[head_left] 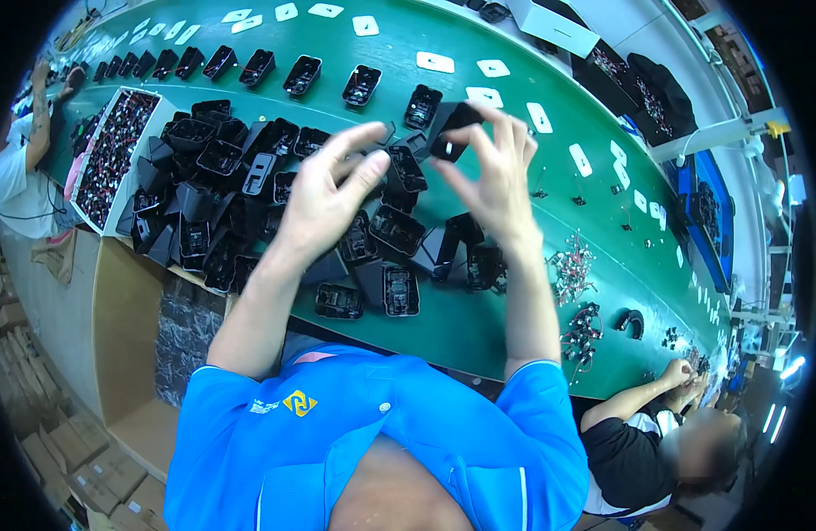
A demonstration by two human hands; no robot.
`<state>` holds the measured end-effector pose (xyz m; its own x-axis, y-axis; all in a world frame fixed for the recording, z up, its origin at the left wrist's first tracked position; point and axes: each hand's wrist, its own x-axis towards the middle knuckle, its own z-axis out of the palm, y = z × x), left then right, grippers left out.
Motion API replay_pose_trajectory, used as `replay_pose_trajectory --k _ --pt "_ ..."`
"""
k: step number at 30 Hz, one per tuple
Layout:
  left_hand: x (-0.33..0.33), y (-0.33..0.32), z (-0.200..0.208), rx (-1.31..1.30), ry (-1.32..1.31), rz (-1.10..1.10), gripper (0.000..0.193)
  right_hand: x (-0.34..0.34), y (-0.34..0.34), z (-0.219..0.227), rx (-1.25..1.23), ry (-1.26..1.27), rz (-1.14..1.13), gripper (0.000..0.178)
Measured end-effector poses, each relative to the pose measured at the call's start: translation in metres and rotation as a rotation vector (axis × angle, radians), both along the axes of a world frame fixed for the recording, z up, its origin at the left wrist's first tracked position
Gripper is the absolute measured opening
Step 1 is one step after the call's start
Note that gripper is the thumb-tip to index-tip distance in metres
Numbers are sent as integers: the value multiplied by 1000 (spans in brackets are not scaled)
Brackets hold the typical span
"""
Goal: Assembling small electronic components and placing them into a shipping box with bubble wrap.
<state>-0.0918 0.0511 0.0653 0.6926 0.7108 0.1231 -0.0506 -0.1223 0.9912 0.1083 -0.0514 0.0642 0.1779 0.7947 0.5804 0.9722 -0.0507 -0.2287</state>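
Between the fingers and thumb of my right hand (501,177) is a black plastic housing (454,128), tilted above the green table. My left hand (332,190) hovers over the pile with thumb and fingers apart, and nothing shows in its grasp. Beneath and around both hands lie many black plastic housings (397,228), heaped at various angles, some with their hollow side up. One upright housing (421,107) stands just past my right hand, at the near end of a row of similar housings (302,75) with small parts inside.
White flat plates (435,62) lie along the far side of the green table (479,323). A white box (155,119) of small wired parts stands at left. Loose wires (572,270) and a black curved part (632,323) lie at right. Co-workers sit at left (27,168) and right (642,447).
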Motion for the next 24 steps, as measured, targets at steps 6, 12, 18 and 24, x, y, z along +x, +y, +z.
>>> replay_pose_trajectory --k 6,12,18,24 --pt "11 49 -7 505 392 47 41 79 23 -32 -389 -89 -159 33" --pt "38 65 -21 887 665 22 37 87 34 -46 -602 -65 -217 35" --pt "60 69 -31 915 805 -97 29 90 31 -46 -617 -25 -222 35" --pt "57 72 -16 722 737 -92 24 108 16 -38 -459 83 -140 35"
